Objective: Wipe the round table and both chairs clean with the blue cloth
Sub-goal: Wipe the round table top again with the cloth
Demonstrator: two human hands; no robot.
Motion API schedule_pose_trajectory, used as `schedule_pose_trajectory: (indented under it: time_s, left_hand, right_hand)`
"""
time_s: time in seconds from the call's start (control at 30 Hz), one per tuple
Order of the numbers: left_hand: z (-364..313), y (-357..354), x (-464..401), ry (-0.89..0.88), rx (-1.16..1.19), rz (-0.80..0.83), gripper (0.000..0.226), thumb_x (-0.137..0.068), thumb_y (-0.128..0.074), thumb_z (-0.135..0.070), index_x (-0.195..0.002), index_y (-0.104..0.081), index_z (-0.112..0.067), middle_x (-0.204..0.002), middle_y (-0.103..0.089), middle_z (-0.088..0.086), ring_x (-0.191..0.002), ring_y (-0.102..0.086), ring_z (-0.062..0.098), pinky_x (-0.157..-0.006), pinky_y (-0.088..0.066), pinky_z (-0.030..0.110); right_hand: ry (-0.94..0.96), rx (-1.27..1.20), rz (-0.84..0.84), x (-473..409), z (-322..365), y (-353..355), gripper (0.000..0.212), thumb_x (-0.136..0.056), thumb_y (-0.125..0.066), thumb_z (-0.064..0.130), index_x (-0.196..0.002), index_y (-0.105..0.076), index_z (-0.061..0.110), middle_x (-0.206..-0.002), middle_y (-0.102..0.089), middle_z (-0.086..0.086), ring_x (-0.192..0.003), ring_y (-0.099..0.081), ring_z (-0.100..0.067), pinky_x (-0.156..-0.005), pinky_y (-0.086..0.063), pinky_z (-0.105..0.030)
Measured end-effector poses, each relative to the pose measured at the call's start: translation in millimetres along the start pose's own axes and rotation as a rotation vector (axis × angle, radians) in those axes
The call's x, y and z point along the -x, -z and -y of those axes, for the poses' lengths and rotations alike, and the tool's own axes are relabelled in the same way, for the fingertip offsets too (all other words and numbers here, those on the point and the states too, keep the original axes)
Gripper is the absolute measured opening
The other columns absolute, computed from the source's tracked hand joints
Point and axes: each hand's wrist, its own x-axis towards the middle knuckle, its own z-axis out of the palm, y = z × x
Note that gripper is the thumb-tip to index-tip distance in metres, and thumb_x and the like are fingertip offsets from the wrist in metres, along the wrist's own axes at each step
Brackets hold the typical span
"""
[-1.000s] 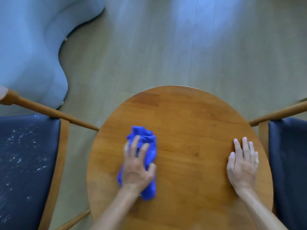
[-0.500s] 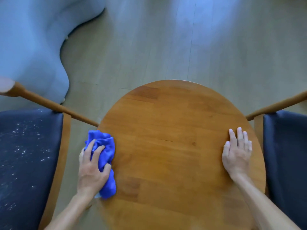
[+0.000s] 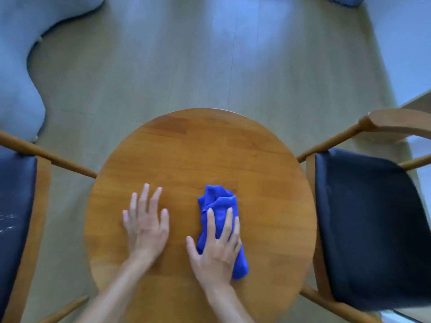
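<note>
The round wooden table (image 3: 198, 145) fills the middle of the view. A bunched blue cloth (image 3: 218, 203) lies on it, right of centre. My right hand (image 3: 215, 248) presses flat on the cloth's near half with straight, spread fingers. My left hand (image 3: 145, 220) rests flat on the bare wood just left of it, fingers spread, holding nothing. A chair with a dark seat (image 3: 14, 206) stands at the left, with white specks on the cushion. The other chair (image 3: 373, 224) stands at the right.
Grey-green floor (image 3: 186, 66) stretches beyond the table. A pale blue upholstered piece (image 3: 18, 66) curves along the far left. Wooden chair arms (image 3: 331, 143) reach toward the table edge on both sides.
The cloth has passed from my left hand at the table's left edge to my right hand near the centre. My left hand now lies flat on the wood. The view shifted right.
</note>
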Motion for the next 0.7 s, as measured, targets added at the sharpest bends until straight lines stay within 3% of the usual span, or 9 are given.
schedule_pose_trajectory:
  time_s: [0.1,0.2,0.27,0.33,0.43,0.57,0.63,0.7]
  left_hand:
    - [48.4,9.4,-16.7,0.091,-0.258,0.077,0.051,-0.095,-0.040,-0.038,-0.146,-0.033,-0.034,-0.159,-0.015,-0.002,-0.146,-0.007,0.028,-0.111,-0.009,0.062]
    - [48.6,3.5,-17.7,0.068,-0.302,0.091,0.061,-0.087,-0.026,-0.044,-0.146,-0.033,-0.031,-0.158,-0.019,0.002,-0.145,-0.009,0.032,-0.108,-0.006,0.066]
    - [44.9,1.1,-17.6,0.051,-0.319,0.083,0.062,-0.087,-0.021,-0.046,-0.147,-0.032,-0.031,-0.159,-0.017,0.002,-0.145,-0.007,0.032,-0.109,-0.005,0.066]
    - [46.4,0.0,-15.4,0.049,-0.351,0.081,0.061,-0.089,-0.018,-0.047,-0.148,-0.027,-0.033,-0.160,-0.015,0.001,-0.145,-0.005,0.031,-0.110,-0.003,0.063]
    - [46.9,1.6,-15.2,0.064,-0.392,0.081,0.052,-0.098,-0.020,-0.044,-0.150,-0.020,-0.036,-0.161,-0.007,-0.003,-0.146,0.001,0.027,-0.112,-0.001,0.058]
    - [40.7,15.1,-18.7,0.054,-0.411,0.139,0.053,-0.097,-0.030,-0.045,-0.149,-0.017,-0.042,-0.161,-0.004,-0.008,-0.146,0.001,0.021,-0.113,-0.007,0.051]
    - [43.7,27.1,-21.7,0.023,-0.383,0.182,0.054,-0.097,-0.037,-0.036,-0.147,-0.020,-0.044,-0.160,-0.006,-0.010,-0.145,-0.002,0.017,-0.111,-0.013,0.048]
    - [52.0,40.8,-28.5,-0.025,-0.303,0.206,0.057,-0.093,-0.043,-0.018,-0.144,-0.032,-0.042,-0.159,-0.013,-0.013,-0.144,-0.007,0.014,-0.109,-0.018,0.045]
  right_hand:
    - [-0.023,0.012,-0.012,-16.2,14.4,-12.2,0.066,-0.072,-0.071,0.046,-0.134,-0.054,0.031,-0.143,-0.048,-0.016,-0.120,-0.053,-0.041,-0.080,-0.052,-0.047]
    - [0.464,0.070,-0.132,-26.1,-40.2,-7.3,0.044,-0.079,-0.065,0.030,-0.122,-0.061,0.030,-0.133,-0.058,-0.012,-0.111,-0.058,-0.039,-0.072,-0.050,-0.040]
    - [0.625,0.151,-0.162,-46.5,-103.0,16.4,0.040,-0.076,-0.065,0.023,-0.116,-0.066,0.027,-0.129,-0.060,-0.011,-0.108,-0.060,-0.038,-0.070,-0.049,-0.040]
    - [0.468,0.217,-0.211,-68.6,-159.4,47.3,0.041,-0.075,-0.068,0.020,-0.116,-0.068,0.020,-0.130,-0.058,-0.014,-0.108,-0.059,-0.039,-0.069,-0.051,-0.042]
    - [-0.037,0.155,-0.318,-84.1,-198.8,68.6,0.045,-0.075,-0.072,0.017,-0.118,-0.063,0.013,-0.131,-0.052,-0.016,-0.104,-0.055,-0.040,-0.072,-0.050,-0.047]
    - [-0.430,-0.035,-0.511,-80.6,-154.3,48.0,0.041,-0.072,-0.074,0.016,-0.110,-0.061,0.006,-0.119,-0.053,-0.021,-0.092,-0.054,-0.044,-0.078,-0.047,-0.049]
    - [-0.424,-0.096,-0.565,-48.2,-92.2,17.8,0.041,-0.068,-0.078,0.017,-0.104,-0.063,0.005,-0.116,-0.056,-0.021,-0.090,-0.056,-0.042,-0.079,-0.048,-0.045]
    - [-0.208,-0.138,-0.432,7.4,-9.5,-22.7,0.041,-0.064,-0.078,0.025,-0.101,-0.066,0.012,-0.117,-0.059,-0.016,-0.093,-0.057,-0.037,-0.077,-0.048,-0.041]
